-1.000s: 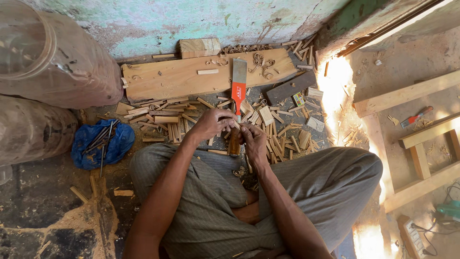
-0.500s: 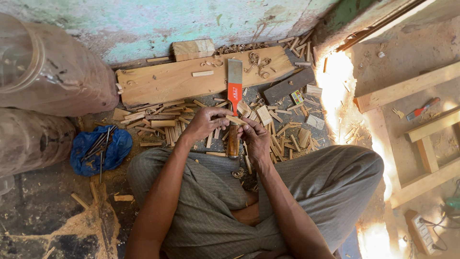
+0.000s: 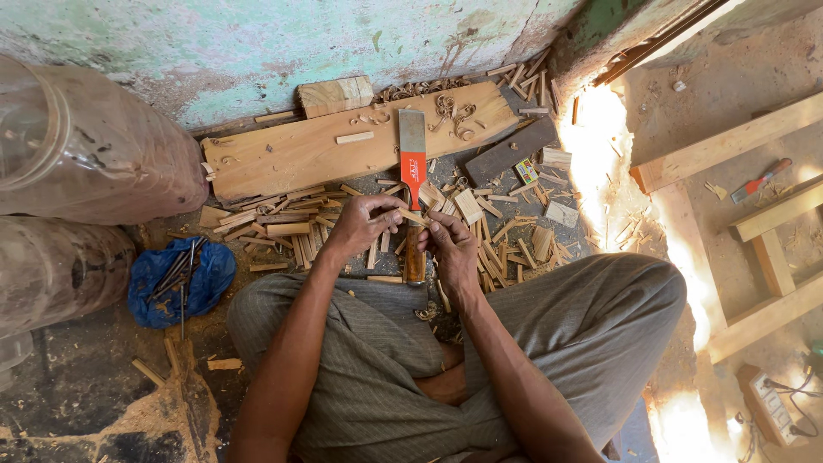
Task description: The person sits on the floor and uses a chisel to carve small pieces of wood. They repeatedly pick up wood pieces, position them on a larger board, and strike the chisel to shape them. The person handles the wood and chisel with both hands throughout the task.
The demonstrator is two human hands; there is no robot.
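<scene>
My left hand [image 3: 364,225] and my right hand [image 3: 450,247] meet in front of me, both pinching a small thin wooden stick [image 3: 410,215] between the fingertips. Right under them a wide chisel [image 3: 412,168] with a steel blade, an orange band and a wooden handle lies on the floor, its blade resting on a long wooden plank [image 3: 343,146]. I sit cross-legged in grey-green trousers. Several short cut sticks [image 3: 287,225] lie scattered around both hands.
A wooden block [image 3: 335,94] and curled shavings [image 3: 453,111] rest by the wall. A blue cloth with metal nails [image 3: 178,279] lies at left, beside large clear plastic containers [image 3: 86,150]. A dark slab [image 3: 510,152], timber frames [image 3: 754,223] and a power strip [image 3: 770,405] are at right.
Both hands have lifted slightly from the stick pile and now hold one small stick between them. The camera view shifted a little; the chisel has stayed where it lay.
</scene>
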